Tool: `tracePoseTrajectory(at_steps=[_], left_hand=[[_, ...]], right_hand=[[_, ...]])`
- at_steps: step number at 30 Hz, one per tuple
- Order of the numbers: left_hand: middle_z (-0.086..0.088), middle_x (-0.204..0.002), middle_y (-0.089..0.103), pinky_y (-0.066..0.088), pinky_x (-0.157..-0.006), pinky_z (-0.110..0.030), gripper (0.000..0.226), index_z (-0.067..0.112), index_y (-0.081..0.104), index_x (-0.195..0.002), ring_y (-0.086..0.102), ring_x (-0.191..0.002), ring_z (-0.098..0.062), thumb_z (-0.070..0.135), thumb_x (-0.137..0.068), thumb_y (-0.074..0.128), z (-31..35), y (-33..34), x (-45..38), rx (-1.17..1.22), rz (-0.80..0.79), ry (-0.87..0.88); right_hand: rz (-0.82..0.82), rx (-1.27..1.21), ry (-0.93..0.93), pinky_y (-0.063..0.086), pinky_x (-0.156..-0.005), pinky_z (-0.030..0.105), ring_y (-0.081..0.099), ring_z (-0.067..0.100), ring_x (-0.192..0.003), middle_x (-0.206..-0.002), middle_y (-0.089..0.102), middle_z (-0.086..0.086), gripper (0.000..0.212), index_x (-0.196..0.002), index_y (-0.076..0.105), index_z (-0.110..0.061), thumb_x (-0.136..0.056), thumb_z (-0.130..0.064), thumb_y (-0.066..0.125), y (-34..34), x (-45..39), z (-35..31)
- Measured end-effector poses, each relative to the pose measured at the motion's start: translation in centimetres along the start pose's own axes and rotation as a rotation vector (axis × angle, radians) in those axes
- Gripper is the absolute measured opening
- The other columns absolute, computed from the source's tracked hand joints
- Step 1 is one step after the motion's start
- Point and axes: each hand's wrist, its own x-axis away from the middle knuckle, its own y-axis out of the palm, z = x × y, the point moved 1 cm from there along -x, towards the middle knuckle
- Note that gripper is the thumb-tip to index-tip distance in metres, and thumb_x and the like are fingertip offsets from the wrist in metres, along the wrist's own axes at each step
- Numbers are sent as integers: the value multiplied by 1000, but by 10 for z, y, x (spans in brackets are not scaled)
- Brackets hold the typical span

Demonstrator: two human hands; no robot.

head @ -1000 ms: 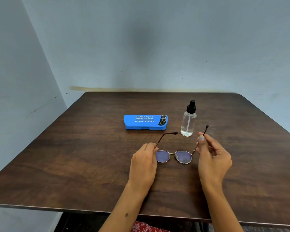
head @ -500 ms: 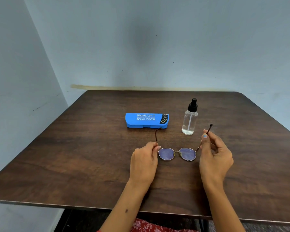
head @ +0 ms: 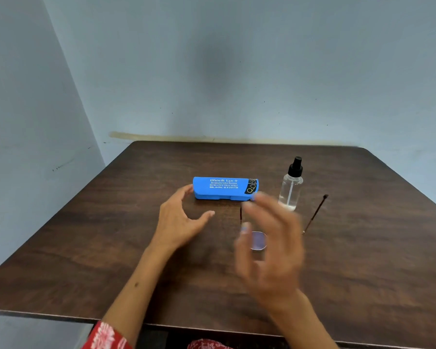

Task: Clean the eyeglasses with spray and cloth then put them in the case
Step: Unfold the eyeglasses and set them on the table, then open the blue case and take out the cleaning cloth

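Reaching for blue case [head: 225,188] mid-frame: left hand [head: 180,224] spread, empty, right hand [head: 269,250] blurred, seemingly empty. Steady both ends; avoid eyeglasses [head: 258,241] on surface [head: 111,248].

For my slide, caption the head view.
Both hands, left and right, reach toward the closed case; glasses lie open beside the spray bottle.
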Motion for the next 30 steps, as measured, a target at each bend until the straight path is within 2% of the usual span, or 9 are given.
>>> tracePoseTrajectory(at_steps=[3, 5, 7, 8, 11, 15, 19, 26, 30], left_hand=[[-3, -139, 49, 32, -102, -22, 74, 15, 42, -136, 45, -126, -14, 19, -71, 77, -19, -3, -29, -49, -125, -91], [-4, -145, 42, 30, -106, -26, 80, 16, 37, -141, 40, -131, -17, 21, -71, 77, -31, -3, -43, -108, -199, -127], [-7, -148, 38, 29, -108, -29, 87, 12, 34, -143, 37, -134, -20, 23, -69, 79, -41, -1, -51, -110, -254, -124], [-8, -148, 37, 29, -109, -30, 91, 10, 33, -143, 37, -135, -21, 24, -67, 80, -45, 1, -54, -107, -275, -124], [-8, -148, 38, 33, -109, -32, 98, 11, 31, -144, 38, -134, -21, 34, -64, 83, -56, 7, -58, -103, -305, -136], [-6, -148, 38, 34, -109, -35, 106, 14, 30, -144, 38, -133, -20, 47, -58, 83, -63, 10, -62, -117, -324, -129], [-3, -148, 39, 34, -110, -36, 113, 16, 31, -144, 38, -134, -19, 50, -51, 86, -68, 10, -62, -74, -304, -146], [-3, -146, 41, 33, -109, -34, 110, 15, 32, -144, 39, -133, -18, 38, -52, 89, -72, 7, -67, -21, -277, -142], [-4, -139, 48, 38, -98, -24, 99, 12, 36, -141, 47, -120, -12, 26, -57, 88, -71, 4, -67, 5, -263, -109]], right_hand=[[-337, 3, -68, 49, -87, 32, 60, 24, -100, -111, 65, 13, 36, -114, 60, -5, -79, -4, 52, 46, 9, -9], [-539, 164, -15, 50, -85, 31, 62, 24, -99, -111, 66, 13, 42, -113, 63, -3, -73, -7, 53, 78, 15, 2], [-730, 321, 120, 50, -86, 30, 62, 27, -105, -117, 64, 17, 53, -119, 60, 2, -67, -6, 67, 103, 15, 15], [-830, 395, 194, 46, -95, 31, 55, 30, -118, -128, 56, 21, 60, -129, 50, 5, -73, -4, 68, 113, 14, 23], [-1058, 511, 356, 14, -116, 36, 12, 33, -144, -154, 12, 24, 57, -147, 6, 5, -98, -5, 35, 132, 13, 46], [-1116, 667, 416, 3, -117, 40, -3, 33, -145, -156, -1, 22, 78, -146, -6, 4, -97, -19, 49, 147, 6, 62], [-1205, 764, 428, 3, -118, 41, -1, 33, -145, -156, 1, 22, 95, -147, -4, 4, -88, -30, 63, 151, 0, 72], [-1179, 751, 358, 21, -115, 38, 26, 33, -140, -149, 29, 22, 75, -145, 22, 4, -88, -24, 63, 158, 1, 66], [-1124, 739, 291, 38, -99, 34, 49, 27, -119, -127, 54, 15, 49, -130, 45, -2, -87, -17, 63, 166, 3, 58]])
